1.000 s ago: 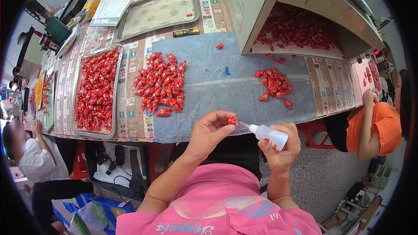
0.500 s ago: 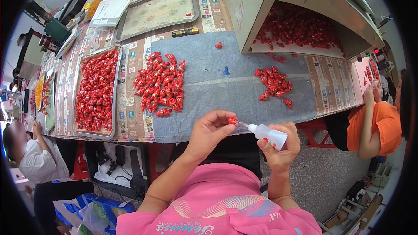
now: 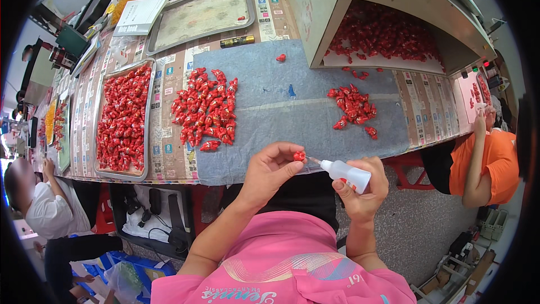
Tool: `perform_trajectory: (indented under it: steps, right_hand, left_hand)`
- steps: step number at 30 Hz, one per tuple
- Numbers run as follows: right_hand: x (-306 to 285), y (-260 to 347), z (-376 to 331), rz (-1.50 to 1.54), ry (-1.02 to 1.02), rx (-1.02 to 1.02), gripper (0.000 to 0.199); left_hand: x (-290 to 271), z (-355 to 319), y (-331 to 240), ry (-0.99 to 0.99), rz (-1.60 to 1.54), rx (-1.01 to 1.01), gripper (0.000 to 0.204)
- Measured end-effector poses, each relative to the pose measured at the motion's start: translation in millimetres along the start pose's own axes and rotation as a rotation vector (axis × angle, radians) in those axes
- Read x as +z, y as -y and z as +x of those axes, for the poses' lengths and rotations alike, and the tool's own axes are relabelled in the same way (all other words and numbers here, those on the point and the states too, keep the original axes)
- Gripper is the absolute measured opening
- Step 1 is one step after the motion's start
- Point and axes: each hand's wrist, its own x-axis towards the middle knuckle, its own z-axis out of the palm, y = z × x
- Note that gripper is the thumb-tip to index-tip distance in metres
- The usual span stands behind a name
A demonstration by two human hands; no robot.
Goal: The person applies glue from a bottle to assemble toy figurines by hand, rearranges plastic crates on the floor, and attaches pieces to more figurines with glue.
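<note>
Currently, from the head camera, pinching one small red figurine [image 3: 299, 156] between thumb and fingertips of the left hand [image 3: 275, 169], nearly closed, over the near edge of one blue-grey mat [image 3: 281, 118]. Gripping one translucent white squeeze bottle [image 3: 347, 175] in the right hand [image 3: 367, 186], with fingers wrapped round it and thumb against its side. Aiming its one thin nozzle [image 3: 313, 160] leftward at the figurine; too fine to tell whether touching.

Counting two heaps on the mat: one larger left heap [image 3: 205, 107], partly over the patterned table cover [image 3: 169, 84], and one smaller right heap [image 3: 352, 105], both too jumbled to count singly. Counting also one stray figurine [image 3: 280, 57] near the far edge, one metal tray [image 3: 149, 129] packed with figurines at left, one black-and-gold cylinder [image 3: 237, 41], one open-fronted box [image 3: 320, 11] holding many red pieces, and at least two co-workers, in white [image 3: 56, 208] and orange [image 3: 489, 160].
</note>
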Motion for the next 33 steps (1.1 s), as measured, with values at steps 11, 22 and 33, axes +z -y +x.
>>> perform_trajectory:
  steps: [11,22,33]
  right_hand:
    - [-2.6,3.3,-0.2,-0.010,0.011,-0.001,0.039]
    - [-1.9,3.6,0.4,-0.019,0.015,-0.002,0.039]
    - [-5.0,7.1,-0.2,-0.031,0.027,0.000,0.038]
  left_hand:
    - [0.5,-0.2,0.0,-0.006,0.000,0.008,0.026]
    - [0.2,-0.2,-0.4,-0.001,-0.003,-0.008,0.027]
    - [-0.1,-0.2,0.3,-0.005,0.014,0.003,0.027]
